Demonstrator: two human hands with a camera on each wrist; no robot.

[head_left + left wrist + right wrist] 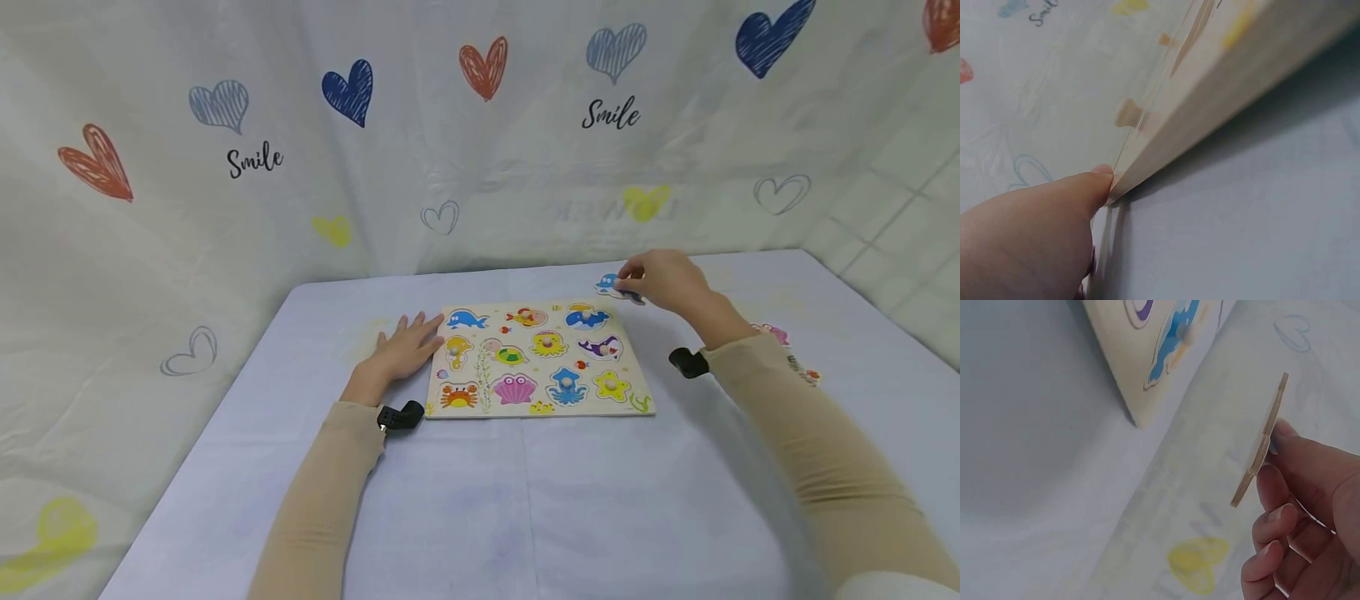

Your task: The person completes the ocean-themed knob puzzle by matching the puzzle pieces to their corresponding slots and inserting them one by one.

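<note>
A wooden peg puzzle board (536,412) with bright sea animals lies on the table. My left hand (405,348) rests at its left side with fingers stretched out. In the left wrist view the thumb (1072,194) touches the board's edge (1166,150). Beyond the board's top right corner, my right hand (667,279) holds a blue and white puzzle piece (607,283) above the table. The right wrist view shows this wooden piece (1263,447) edge-on, pinched between thumb and fingers, the other fingers curled. The fingers hide part of its picture.
Several loose puzzle pieces, one of them pink (780,335), lie on the table right of the board, partly behind the right sleeve (810,433). A white cloth covers the table (465,508). A curtain with printed hearts (405,150) hangs behind it.
</note>
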